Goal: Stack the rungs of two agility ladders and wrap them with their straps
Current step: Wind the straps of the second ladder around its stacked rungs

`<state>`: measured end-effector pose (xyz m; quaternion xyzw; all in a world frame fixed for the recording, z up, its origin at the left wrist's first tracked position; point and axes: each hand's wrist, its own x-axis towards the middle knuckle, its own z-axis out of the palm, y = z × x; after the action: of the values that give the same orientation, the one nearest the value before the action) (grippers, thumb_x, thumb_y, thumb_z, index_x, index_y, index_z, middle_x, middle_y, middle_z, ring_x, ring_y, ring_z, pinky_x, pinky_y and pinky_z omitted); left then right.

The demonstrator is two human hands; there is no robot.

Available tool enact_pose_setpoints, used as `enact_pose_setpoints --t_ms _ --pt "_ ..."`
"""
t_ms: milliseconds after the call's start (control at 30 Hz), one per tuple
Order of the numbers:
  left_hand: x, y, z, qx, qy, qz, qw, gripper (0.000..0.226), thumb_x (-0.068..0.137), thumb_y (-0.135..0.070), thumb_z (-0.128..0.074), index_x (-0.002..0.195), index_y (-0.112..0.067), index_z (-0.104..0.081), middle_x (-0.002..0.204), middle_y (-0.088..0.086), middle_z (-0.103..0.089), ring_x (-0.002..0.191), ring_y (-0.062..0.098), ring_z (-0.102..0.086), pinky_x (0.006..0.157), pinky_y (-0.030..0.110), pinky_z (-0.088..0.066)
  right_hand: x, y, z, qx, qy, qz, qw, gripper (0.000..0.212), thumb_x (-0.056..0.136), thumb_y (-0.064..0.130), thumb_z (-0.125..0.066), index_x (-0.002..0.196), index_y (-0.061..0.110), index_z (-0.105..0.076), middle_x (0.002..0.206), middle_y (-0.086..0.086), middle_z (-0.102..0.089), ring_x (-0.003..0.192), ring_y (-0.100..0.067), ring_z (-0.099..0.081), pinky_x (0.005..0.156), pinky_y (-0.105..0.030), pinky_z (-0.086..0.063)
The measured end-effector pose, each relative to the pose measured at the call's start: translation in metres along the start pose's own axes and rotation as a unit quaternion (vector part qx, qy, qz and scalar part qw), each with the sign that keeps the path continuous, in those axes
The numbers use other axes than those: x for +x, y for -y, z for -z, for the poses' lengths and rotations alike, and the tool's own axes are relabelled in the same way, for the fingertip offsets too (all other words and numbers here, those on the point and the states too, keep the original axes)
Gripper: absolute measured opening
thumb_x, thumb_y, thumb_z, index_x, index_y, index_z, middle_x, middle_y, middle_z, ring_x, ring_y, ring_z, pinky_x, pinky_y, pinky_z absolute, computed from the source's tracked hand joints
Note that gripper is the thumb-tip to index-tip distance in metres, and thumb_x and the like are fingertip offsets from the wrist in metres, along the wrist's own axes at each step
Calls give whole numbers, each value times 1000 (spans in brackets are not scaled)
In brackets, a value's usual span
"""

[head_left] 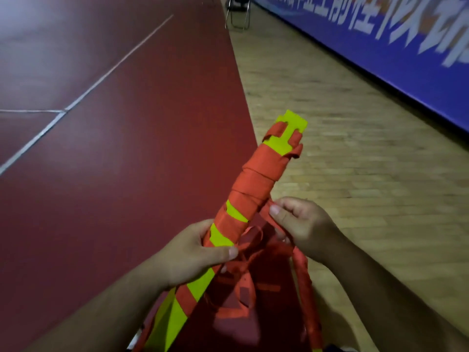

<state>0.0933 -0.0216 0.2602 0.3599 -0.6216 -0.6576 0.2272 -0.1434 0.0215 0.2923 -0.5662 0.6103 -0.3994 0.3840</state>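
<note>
**Partly wrapped bundle, held in both hands**

Around the work, a dark red court (114,148) fills the left, crossed by white lines (101,80). Pale wood floor (342,135) runs along the right, up to a blue banner (380,47) with blurred white lettering. A metal-legged chair (237,13) stands far off, at the top of the view. Nothing lies between the camera and the hands.

The bundle (253,194) of yellow-green rungs is held in the air at the centre, above the seam of red court and wood. Red strap (265,212) covers its far half in tight turns; nearer, the turns are spaced and yellow shows between them.

The left hand (195,252) grips the bundle at its middle, thumb laid across the near face and fingers curled behind. The right hand (302,227) is just beside the bundle's right edge and pinches the strap between thumb and forefinger where it leaves the wraps. Loose loops (243,275) of strap hang between and below the hands. A second strap-covered length (307,295) hangs down under the right hand, near the right forearm.

The bundle's long axis runs from near left to far right. The far tip, with bare yellow showing, points away and slightly right. The near end passes under the left wrist and out of the bottom edge.
</note>
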Motion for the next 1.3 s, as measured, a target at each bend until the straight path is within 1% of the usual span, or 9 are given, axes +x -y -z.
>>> enact_pose_setpoints --t_ms 133,300,367,600,700,800,933,1100,1300 --pt "-6 -3 -10 42 -46 0 998 42 72 -26 -79 108 -11 -65 96 14 -73 84 15 -65 82 42 -54 -7 -6 -9 1 -60 -6 998 10 95 25 -69 86 24 -74 67 -2 -72 58 -11 -65 57 -30 -48" --pt "-1 8 -20 -14 -79 17 997 20 79 -24 -76 93 -10 -69 80 1 -70 74 14 -63 69 29 -51 -12 -18 -20 -128 -124 21 984 19 89 33 -70 71 29 -67 61 18 -63 57 2 -56 52 -12 -38" --pt "4 13 -20 -66 -79 29 994 4 84 -18 -75 88 -19 -75 79 1 -72 72 14 -67 64 26 -52 -12 -23 -23 -133 -120 25 984 15 88 26 -72 74 28 -66 66 16 -67 57 1 -59 51 -12 -39" --pt "13 18 -12 -134 -51 70 987 12 78 -24 -73 88 -18 -77 83 10 -72 75 23 -69 64 31 -55 -4 -28 -25 -118 -89 22 989 23 91 11 -65 81 29 -53 70 13 -73 52 -3 -64 46 -18 -44" --pt "17 19 -11 -170 -55 78 981 8 76 -20 -72 84 -19 -76 79 9 -69 69 22 -67 63 33 -55 1 -26 -23 -101 -63 27 993 15 83 24 -71 80 26 -56 68 6 -70 54 -5 -59 51 -26 -46" --pt "19 21 -5 -180 -61 77 979 5 75 -19 -72 80 -19 -73 75 9 -64 66 22 -63 63 32 -55 4 -26 -21 -63 -48 29 996 33 83 52 -58 76 20 -59 59 6 -59 52 -4 -50 52 -25 -41" --pt "20 22 -1 -161 -47 65 984 11 75 -19 -71 85 -14 -71 80 11 -64 72 25 -63 71 37 -52 5 -29 -15 -97 -37 70 992 26 85 40 -59 70 19 -53 57 1 -49 55 -12 -46 55 -30 -38" --pt "21 24 -5 -152 -25 61 986 37 78 -17 -69 101 11 -59 92 20 -60 85 31 -58 82 43 -48 4 -36 -15 -162 -2 104 981 27 74 29 -65 60 19 -44 56 11 -42 52 -5 -40 49 -16 -29" --pt "21 23 -6 -167 -29 71 983 29 76 -19 -71 100 -4 -68 84 14 -63 73 25 -62 71 35 -54 2 -29 -12 -38 -8 13 999 42 79 57 -55 66 18 -62 56 10 -58 52 -9 -53 52 -22 -41"
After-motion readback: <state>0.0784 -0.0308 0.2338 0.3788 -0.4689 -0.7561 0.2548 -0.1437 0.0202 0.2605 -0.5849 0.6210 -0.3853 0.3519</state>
